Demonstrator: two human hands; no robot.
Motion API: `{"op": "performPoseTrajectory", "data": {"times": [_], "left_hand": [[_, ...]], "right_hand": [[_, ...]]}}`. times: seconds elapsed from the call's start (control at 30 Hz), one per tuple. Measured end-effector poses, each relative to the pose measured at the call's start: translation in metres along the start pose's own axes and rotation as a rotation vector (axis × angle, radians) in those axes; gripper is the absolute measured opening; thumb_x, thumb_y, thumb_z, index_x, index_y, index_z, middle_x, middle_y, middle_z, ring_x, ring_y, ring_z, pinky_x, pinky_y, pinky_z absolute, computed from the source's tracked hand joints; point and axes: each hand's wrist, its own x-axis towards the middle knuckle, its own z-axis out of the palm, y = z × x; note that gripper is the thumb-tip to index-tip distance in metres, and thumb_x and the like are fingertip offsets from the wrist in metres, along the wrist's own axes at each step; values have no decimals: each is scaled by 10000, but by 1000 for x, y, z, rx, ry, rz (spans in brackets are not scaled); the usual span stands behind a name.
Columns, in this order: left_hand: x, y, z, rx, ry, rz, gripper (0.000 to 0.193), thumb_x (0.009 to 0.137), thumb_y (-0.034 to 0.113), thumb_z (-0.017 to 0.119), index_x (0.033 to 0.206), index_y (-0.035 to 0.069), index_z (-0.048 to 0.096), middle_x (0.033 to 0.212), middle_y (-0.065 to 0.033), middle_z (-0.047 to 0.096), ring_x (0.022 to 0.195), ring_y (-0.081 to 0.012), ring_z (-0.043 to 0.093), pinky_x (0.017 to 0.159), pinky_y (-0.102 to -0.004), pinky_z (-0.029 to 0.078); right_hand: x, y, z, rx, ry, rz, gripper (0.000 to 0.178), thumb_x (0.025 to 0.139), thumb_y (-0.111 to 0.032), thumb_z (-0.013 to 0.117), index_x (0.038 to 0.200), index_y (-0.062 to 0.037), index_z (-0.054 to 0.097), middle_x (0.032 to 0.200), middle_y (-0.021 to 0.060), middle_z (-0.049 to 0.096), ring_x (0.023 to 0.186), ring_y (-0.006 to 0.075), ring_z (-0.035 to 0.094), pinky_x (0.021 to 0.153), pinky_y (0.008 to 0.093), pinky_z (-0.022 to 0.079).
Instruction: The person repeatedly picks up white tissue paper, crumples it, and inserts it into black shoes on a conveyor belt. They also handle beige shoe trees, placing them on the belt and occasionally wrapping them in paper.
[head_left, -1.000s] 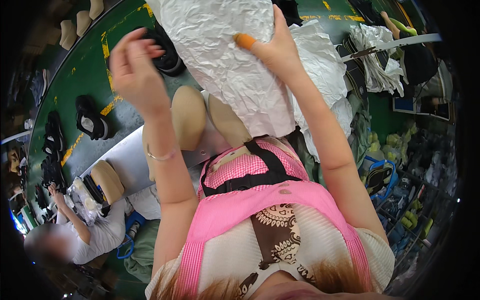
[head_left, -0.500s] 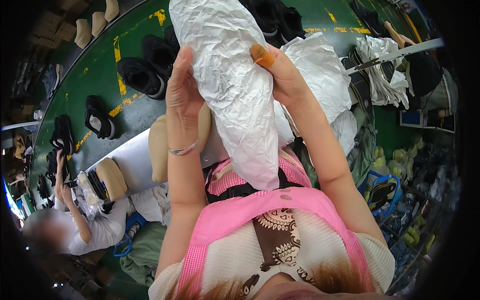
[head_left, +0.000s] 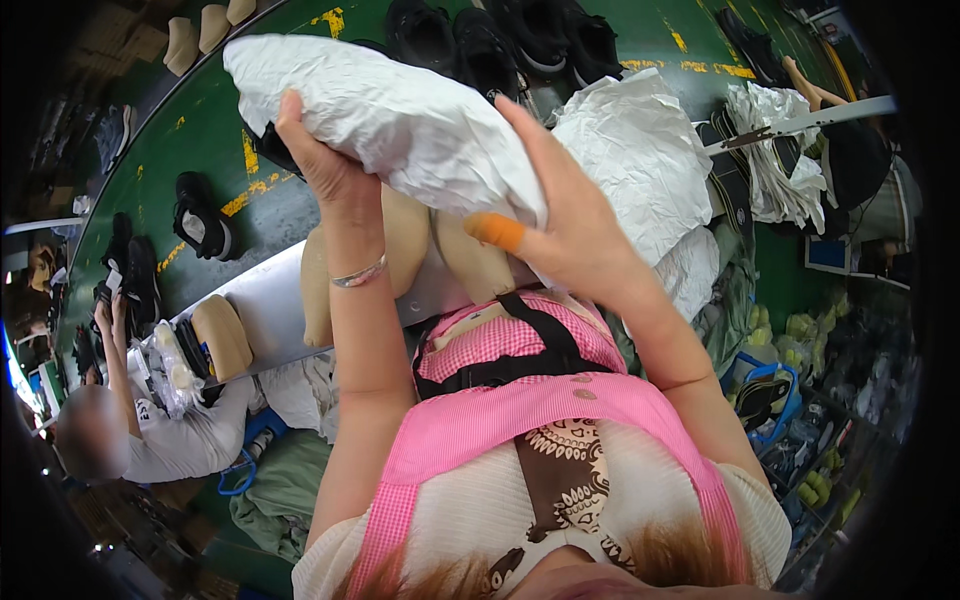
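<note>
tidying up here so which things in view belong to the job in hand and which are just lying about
Likely part of it:
crumpled white paper bundle, held by the left hand and right hand
perhaps the other white paper, on the right
perhaps black shoes just beyond

Seemingly just lying about:
tan rounded forms
grey-green cloth, lower left

The paper bundle (head_left: 385,120) lies between the left hand (head_left: 335,175) and the right hand (head_left: 590,235), over the table (head_left: 300,60). Behind it, shoes (head_left: 484,45) stand side by side on the table; another shoe (head_left: 203,218) sits farther left. Before it, nearer the person, are the foot forms (head_left: 405,245). Right of them are paper sheets (head_left: 640,140); far left, a co-worker (head_left: 190,435).
</note>
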Motion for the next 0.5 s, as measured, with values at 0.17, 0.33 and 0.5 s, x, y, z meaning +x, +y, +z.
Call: {"op": "performPoseTrajectory", "data": {"times": [0.17, 0.33, 0.5], "left_hand": [[0, 1, 9, -124, 135, -25, 541, 896, 440, 493, 1291, 71, 513, 1232, -93, 599, 1126, -279, 580, 969, -438, 476], [0, 8, 9, -185, 148, -71, 531, 902, 442, 497, 1297, 89, 515, 1252, -80, 591, 1141, -277, 571, 976, -444, 470], [-7, 21, 20, -166, 133, 40, 550, 897, 466, 504, 1291, 83, 519, 1246, -78, 592, 1137, -271, 571, 990, -436, 457]], "right_hand": [[1, 29, 24, -177, 341, -400, 578, 720, 32, 720, 1267, -55, 556, 1173, 172, 567, 1001, 334, 609, 834, 382, 521], [15, 38, 19, -180, 368, -526, 418, 657, 18, 752, 1048, -84, 647, 1035, 88, 597, 852, 256, 624, 709, 331, 514], [17, 22, 11, -446, 251, -533, 460, 670, -37, 743, 1118, -86, 653, 1106, 93, 610, 927, 274, 608, 779, 352, 503]]}}
